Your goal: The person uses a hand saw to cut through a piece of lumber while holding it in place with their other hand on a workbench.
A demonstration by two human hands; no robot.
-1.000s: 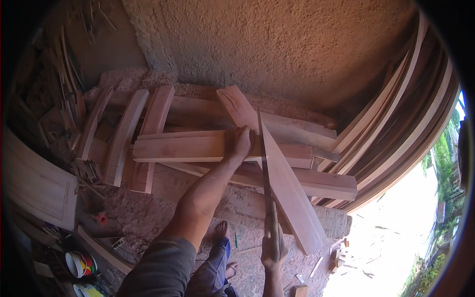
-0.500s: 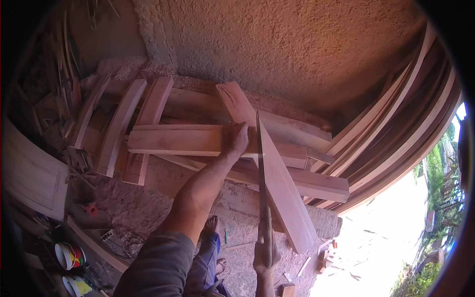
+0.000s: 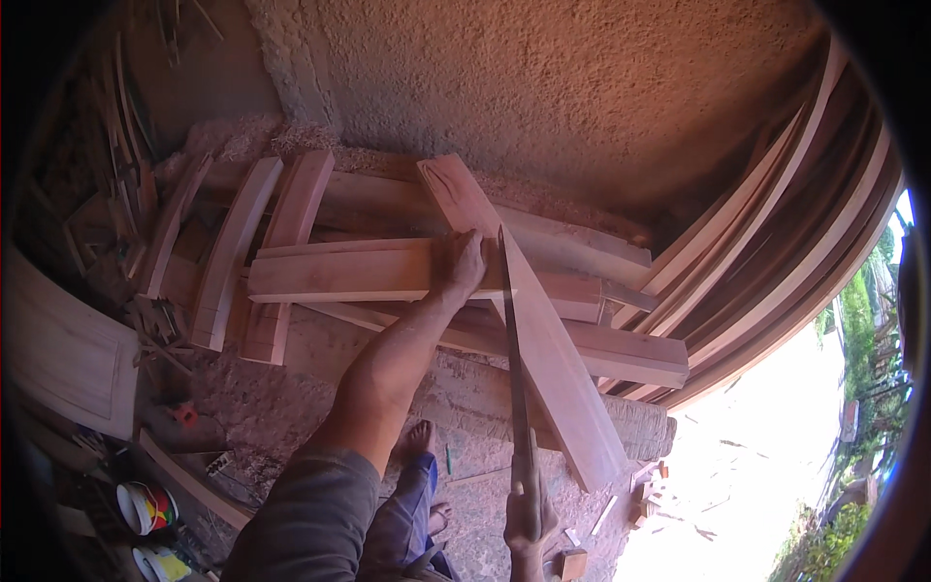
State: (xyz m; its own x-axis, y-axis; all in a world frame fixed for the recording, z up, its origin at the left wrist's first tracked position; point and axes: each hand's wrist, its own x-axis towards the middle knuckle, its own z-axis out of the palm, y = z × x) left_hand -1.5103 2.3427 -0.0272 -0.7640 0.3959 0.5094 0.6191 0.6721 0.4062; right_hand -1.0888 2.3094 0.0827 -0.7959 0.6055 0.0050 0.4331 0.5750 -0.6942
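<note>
My left hand (image 3: 465, 267) grips a squared wooden beam (image 3: 339, 271) near its right end, fingers wrapped over the far edge. In my right hand (image 3: 529, 509) is the handle of a handsaw, held closed. The saw's narrow blade (image 3: 514, 359) runs away from me and crosses the beam's end just right of my left hand. Under that end a wide plank (image 3: 558, 369) lies at a slant, its near end toward the lower right. The handle is mostly hidden by my fingers.
Several short beams (image 3: 233, 252) lie side by side at the left. A long beam (image 3: 630, 354) lies behind the slanted plank. Long curved boards (image 3: 776, 262) lean at the right against a rough wall (image 3: 562, 97). Buckets (image 3: 145, 508) and a panel (image 3: 73, 349) stand at the lower left.
My right hand and the saw have moved slightly back toward me. My left hand stays on the beam, and the view has shifted a little.
</note>
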